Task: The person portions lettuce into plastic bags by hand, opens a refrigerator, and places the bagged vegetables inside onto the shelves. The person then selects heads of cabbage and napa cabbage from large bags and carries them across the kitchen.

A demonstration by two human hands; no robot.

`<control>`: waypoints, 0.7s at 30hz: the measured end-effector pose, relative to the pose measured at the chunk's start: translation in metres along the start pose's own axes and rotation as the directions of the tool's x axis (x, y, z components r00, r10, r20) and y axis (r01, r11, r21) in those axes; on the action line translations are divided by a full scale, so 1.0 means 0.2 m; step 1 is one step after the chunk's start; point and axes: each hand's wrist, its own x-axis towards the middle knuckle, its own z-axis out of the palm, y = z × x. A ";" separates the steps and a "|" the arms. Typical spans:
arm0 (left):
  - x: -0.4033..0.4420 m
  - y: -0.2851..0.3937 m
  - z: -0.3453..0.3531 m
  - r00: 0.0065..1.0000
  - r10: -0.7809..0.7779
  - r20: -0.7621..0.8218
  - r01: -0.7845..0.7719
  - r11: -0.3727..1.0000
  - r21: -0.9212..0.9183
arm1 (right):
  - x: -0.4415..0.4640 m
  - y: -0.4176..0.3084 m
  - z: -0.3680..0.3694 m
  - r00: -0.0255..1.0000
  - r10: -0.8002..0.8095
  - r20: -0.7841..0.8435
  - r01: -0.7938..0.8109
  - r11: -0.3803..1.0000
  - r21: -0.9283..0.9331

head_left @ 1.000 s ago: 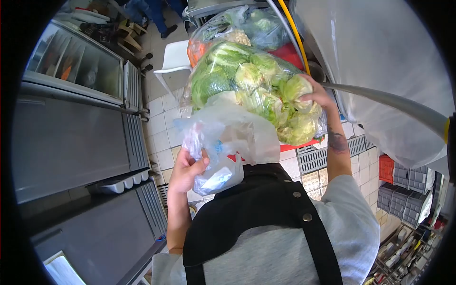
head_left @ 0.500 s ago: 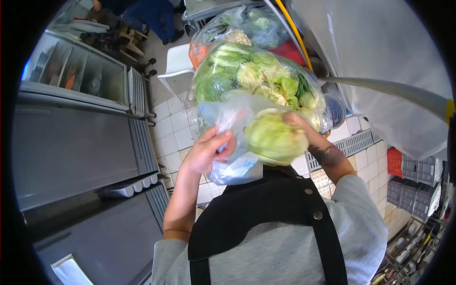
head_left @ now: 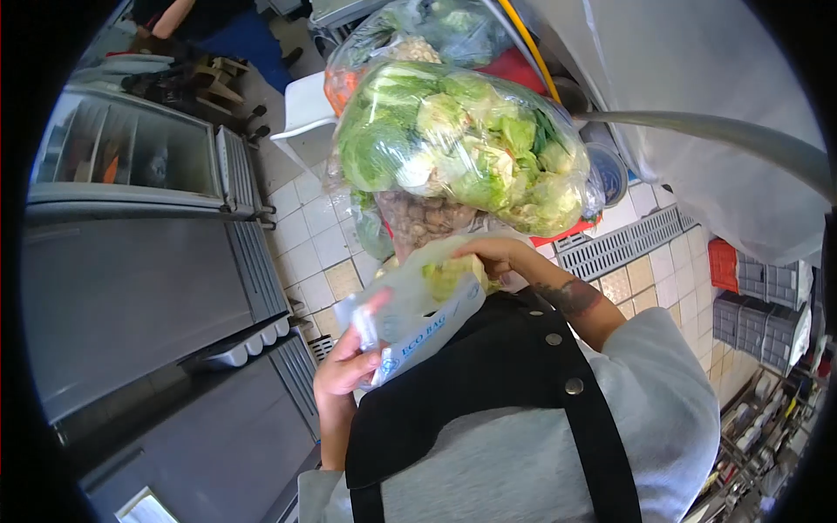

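Observation:
Just in front of the dark apron, my left hand (head_left: 347, 364) pinches the edge of a thin plastic bag (head_left: 432, 329) with blue "ECO BAG" print. The bag's mouth is spread. A pale green head of lettuce (head_left: 449, 281) is partly inside it, with my right hand (head_left: 488, 254) closed on its top right side. Beyond my hands lies a big clear bag of leafy vegetables (head_left: 453, 139). Below its near edge shows a bag of brown, potato-like produce (head_left: 423, 220).
A white chair (head_left: 307, 106) stands behind at left, near a person (head_left: 231, 39). Grey cabinets (head_left: 139, 305) line the left side. At right are a grey pole (head_left: 715, 131), a plastic-covered surface, a bucket (head_left: 608, 173) and grey crates (head_left: 758, 336). A drain grate (head_left: 623, 244) crosses the floor.
My right hand has taken a lettuce from the large clear bag and brought it down and left into the small plastic bag. The person at the back has moved closer.

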 end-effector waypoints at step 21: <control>0.42 -0.29 0.05 0.982 -0.189 -0.027 0.188 0.932 0.310 | -0.21 -0.34 -0.92 0.547 -0.601 -0.582 0.107 0.740 -0.664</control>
